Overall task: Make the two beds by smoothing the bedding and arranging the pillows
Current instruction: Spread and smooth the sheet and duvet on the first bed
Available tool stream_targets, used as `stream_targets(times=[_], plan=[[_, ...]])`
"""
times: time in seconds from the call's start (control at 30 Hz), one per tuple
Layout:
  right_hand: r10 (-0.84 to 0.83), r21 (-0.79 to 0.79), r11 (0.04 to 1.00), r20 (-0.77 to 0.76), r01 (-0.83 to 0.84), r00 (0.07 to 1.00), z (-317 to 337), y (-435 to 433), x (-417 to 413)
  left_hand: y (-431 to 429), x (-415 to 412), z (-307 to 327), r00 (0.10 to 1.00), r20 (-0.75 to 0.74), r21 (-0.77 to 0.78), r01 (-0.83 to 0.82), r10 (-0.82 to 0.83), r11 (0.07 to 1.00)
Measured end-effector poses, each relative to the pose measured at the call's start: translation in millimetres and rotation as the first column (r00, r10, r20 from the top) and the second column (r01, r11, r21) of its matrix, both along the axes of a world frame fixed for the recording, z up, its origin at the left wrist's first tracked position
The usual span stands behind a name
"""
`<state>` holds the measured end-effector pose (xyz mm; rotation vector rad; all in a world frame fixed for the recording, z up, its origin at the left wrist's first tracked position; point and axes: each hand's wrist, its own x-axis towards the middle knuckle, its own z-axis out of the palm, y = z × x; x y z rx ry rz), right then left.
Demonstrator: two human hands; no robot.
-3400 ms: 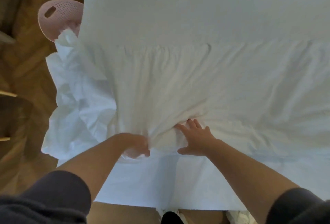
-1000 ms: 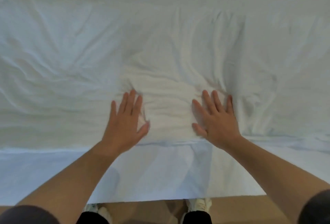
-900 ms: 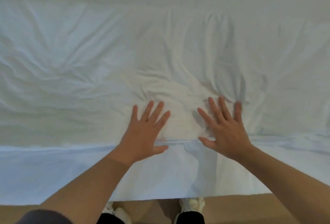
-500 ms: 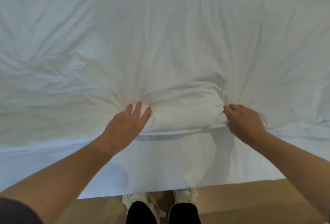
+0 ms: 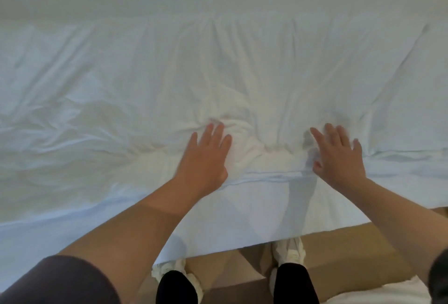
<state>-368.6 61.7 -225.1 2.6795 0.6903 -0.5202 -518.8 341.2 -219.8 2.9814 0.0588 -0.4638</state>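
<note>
Half a second ago both hands were gripping handfuls of the white bedding; now they have let go and lie flat on it. The left hand and right hand press palm-down near the close edge of the bed, fingers straight and slightly spread, holding nothing. The bedding covers the whole mattress, and its near hem runs left to right just under both wrists. A white sheet hangs below it down the bed's side, towards the person's white shoes on the tan floor. A puckered ridge of cloth sits between the two hands, just beside the left fingertips and a little further from the right. Long creases fan away from it towards the far side, ahead of the fingertips. A smoothing stroke would likely push forward and outward, the left hand being nearer the thickest fold
</note>
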Motion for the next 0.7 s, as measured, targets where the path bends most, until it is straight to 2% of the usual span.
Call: stream_targets(times=[0.03,0.1,0.13,0.23,0.3,0.33,0.4,0.43,0.5,0.6,0.67,0.7], plan=[[-0.046,-0.068,0.997,0.007,0.046,0.999,-2,-15,7,-17,10,-3,0.995,0.052,-0.014,0.087,-0.086,0.996],[-0.098,-0.147,0.984,-0.001,0.097,0.995,-13,-48,25,-54,26,-16,0.980,0.003,0.017,0.201,-0.201,0.980],[-0.079,-0.158,0.984,0.009,0.080,0.997,-18,-62,35,-69,32,-26,0.981,-0.041,0.077,0.194,-0.191,0.978],[-0.039,-0.184,0.982,0.046,0.047,0.998,-37,-104,67,-92,49,-50,0.988,-0.155,0.270,0.032,0.011,0.962],[-0.048,-0.146,0.988,0.034,0.053,0.998,-47,-130,90,-97,66,-63,0.955,-0.284,0.239,-0.011,0.080,0.971],[-0.027,-0.097,0.995,0.027,0.029,0.999,-51,-136,100,-95,73,-63,0.936,-0.346,0.222,0.018,0.061,0.975],[0.071,0.048,0.996,0.026,-0.072,0.997,-51,-148,118,-97,88,-62,0.952,-0.300,0.202,0.005,0.057,0.979],[0.118,0.097,0.988,0.021,-0.120,0.993,-46,-155,126,-99,93,-52,0.939,-0.341,0.179,0.023,0.039,0.984],[0.201,0.082,0.976,-0.008,-0.199,0.980,-22,-179,142,-110,90,-37,0.940,-0.343,0.147,0.050,0.003,0.988],[0.249,-0.055,0.966,-0.077,-0.254,0.965,17,-224,153,-143,63,-18,0.883,-0.466,0.104,0.108,-0.048,0.989],[0.256,-0.177,0.936,-0.247,-0.303,0.935,20,-238,145,-159,50,-24,0.831,-0.556,0.090,0.100,-0.034,0.991],[0.209,-0.188,0.938,-0.360,-0.290,0.909,17,-238,138,-161,53,-28,0.800,-0.600,0.104,0.068,0.008,0.992]])
